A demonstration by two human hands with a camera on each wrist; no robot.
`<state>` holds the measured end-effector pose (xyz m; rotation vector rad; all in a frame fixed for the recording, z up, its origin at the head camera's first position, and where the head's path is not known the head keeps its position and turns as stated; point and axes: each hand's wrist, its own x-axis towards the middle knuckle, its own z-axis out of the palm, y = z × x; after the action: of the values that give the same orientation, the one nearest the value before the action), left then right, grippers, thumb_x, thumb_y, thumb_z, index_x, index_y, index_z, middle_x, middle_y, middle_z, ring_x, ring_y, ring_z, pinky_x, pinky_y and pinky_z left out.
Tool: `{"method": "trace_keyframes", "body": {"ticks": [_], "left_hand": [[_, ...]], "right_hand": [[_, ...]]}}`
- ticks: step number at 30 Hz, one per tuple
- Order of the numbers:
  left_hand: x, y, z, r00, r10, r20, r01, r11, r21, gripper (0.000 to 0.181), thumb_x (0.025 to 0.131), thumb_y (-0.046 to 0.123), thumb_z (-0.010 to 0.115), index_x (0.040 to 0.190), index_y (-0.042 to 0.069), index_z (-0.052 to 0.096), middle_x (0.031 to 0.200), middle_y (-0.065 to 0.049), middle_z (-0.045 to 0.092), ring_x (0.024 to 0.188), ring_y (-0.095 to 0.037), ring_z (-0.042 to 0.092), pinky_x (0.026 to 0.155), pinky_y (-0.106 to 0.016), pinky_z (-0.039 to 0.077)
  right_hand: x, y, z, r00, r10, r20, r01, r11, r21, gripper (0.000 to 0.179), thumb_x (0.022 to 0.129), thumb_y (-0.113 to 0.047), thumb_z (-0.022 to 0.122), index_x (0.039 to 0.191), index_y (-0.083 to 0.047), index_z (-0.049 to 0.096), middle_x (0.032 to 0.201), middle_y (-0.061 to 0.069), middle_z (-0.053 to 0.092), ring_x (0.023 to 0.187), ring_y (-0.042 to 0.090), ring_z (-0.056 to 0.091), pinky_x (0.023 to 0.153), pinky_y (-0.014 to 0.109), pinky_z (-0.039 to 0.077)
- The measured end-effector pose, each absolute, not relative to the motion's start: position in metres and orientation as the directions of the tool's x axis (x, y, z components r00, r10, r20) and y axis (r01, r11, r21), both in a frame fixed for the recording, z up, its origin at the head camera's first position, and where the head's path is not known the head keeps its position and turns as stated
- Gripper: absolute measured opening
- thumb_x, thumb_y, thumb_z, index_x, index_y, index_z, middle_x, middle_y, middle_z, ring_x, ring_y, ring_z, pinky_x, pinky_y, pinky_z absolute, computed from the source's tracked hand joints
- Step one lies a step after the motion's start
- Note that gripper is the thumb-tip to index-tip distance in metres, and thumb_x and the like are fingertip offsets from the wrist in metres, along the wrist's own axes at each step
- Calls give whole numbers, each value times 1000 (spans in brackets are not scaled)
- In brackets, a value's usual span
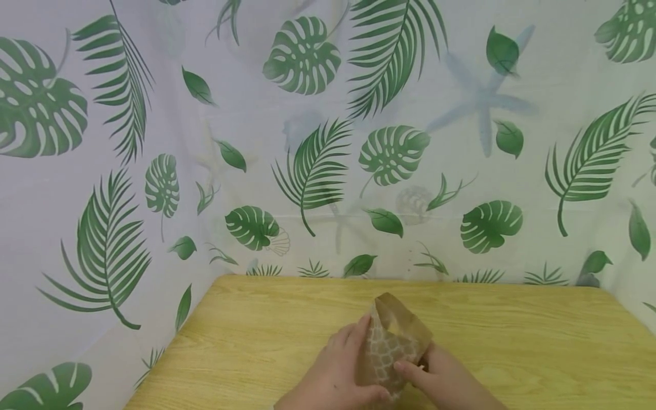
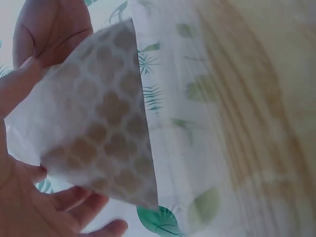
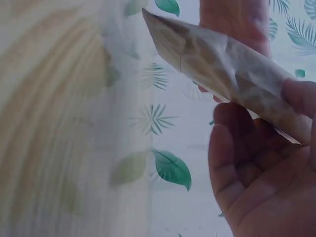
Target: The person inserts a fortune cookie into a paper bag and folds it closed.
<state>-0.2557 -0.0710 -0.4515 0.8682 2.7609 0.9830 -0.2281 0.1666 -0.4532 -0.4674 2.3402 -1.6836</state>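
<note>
A small brown paper bag with a white lattice pattern stands between my hands, tilted, its mouth gaping at the top. Its patterned face also shows in the left wrist view as a paper bag. My left hand holds its left side, thumb in front and fingers along the edge. With thumb on the front and fingers behind, my right hand grips the lower right side. In the right wrist view the bag appears nearly edge-on above the curled fingers. What lies deep inside it is hidden.
Beneath the hands is a wood-grain table. A white cloth printed with green leaves hangs behind it and along the sides.
</note>
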Motion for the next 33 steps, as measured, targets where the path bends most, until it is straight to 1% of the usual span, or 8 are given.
{"method": "trace_keyframes", "body": {"ticks": [4,10,14,17,19,22,28,33], "left_hand": [[-259,-74,-449,-846,521,112,430,543,721,106,83,56,78,162,38,10,149,7,42,132,-13,43,107,-49,42],[-265,-79,-444,-860,499,106,346,417,841,80,92,40,76,156,31,31,111,11,58,100,-7,57,80,-32,53],[-263,-81,-443,-860,501,95,317,379,870,49,95,37,73,136,23,50,99,10,62,89,-8,60,72,-28,53],[-262,-82,-443,-862,493,113,331,381,864,29,97,36,70,118,19,58,95,10,62,86,-8,59,70,-27,52],[-261,-83,-443,-861,488,145,361,385,849,21,98,34,69,110,19,61,93,10,62,83,-8,58,67,-26,51],[-261,-83,-443,-859,472,200,413,404,816,15,99,31,68,107,19,63,90,12,61,77,-6,56,64,-26,50],[-261,-84,-444,-849,457,266,477,444,759,11,100,30,66,102,20,62,87,13,58,73,-4,53,60,-25,48],[-261,-84,-442,-833,478,278,504,449,738,13,100,31,66,101,19,62,87,15,59,76,-2,54,64,-23,49]], "right_hand": [[-228,173,-447,-946,-324,14,-108,273,-956,62,104,-36,58,147,5,38,136,16,57,119,29,59,93,47,54],[-226,177,-442,-947,-315,63,-162,298,-941,67,106,-35,55,154,3,31,143,21,51,126,36,54,94,49,53],[-225,179,-442,-940,-332,81,-192,316,-929,63,107,-32,53,154,3,33,146,21,50,129,36,52,97,50,51],[-226,182,-443,-932,-347,107,-227,327,-917,53,108,-31,50,150,1,42,145,18,52,129,32,52,97,43,52],[-226,184,-443,-929,-346,130,-253,340,-906,47,109,-31,48,145,-1,50,142,15,55,127,26,54,95,39,53],[-227,185,-443,-933,-319,170,-291,385,-876,40,110,-33,46,135,-5,60,135,12,61,120,22,59,88,37,56],[-225,178,-440,-973,-172,154,-222,507,-833,34,104,-40,57,121,-11,67,107,-2,71,104,21,65,80,36,55],[-223,175,-436,-976,-77,201,-207,592,-779,17,104,-28,60,101,-16,72,95,-8,70,92,13,67,74,29,54]]}}
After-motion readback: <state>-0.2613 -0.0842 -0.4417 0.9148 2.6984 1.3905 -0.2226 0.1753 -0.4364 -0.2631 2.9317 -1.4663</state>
